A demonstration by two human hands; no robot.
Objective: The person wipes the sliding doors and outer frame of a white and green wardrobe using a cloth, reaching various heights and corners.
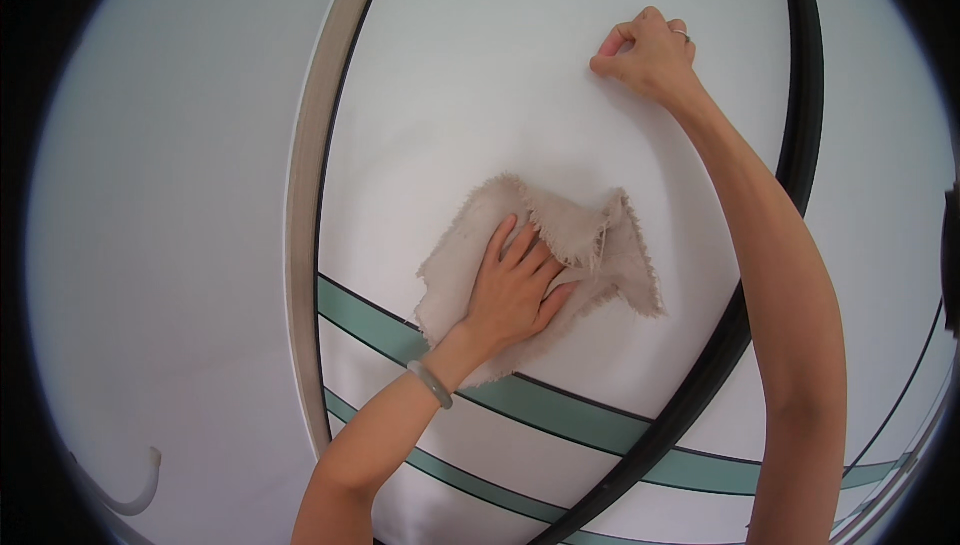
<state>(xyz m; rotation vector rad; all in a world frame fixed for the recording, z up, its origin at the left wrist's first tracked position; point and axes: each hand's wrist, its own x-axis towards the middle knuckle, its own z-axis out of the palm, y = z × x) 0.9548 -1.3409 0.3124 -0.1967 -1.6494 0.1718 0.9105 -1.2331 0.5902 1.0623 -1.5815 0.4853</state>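
Flat on a white panel [480, 65], my left hand [516, 280] spreads its fingers over a beige cloth [460, 245] with frayed edges. The cloth lies between the palm and the panel, its upper right part folded and rumpled. A pale bangle [430, 384] circles my left wrist. Higher up and to the right, my right hand [648, 53] is closed in a pinch close to the panel, thumb and forefinger together at the tips. Whatever is between those fingertips, if anything, is too small to make out. A ring [681, 35] shows on one of its fingers.
Green stripes [560, 421] with dark borders cross the panel's lower part. A light wood-toned edge strip [305, 195] runs along its left, a black curved-looking strip [802, 75] along its right. At lower left is a white hooked bar [150, 485] beside a plain white surface.
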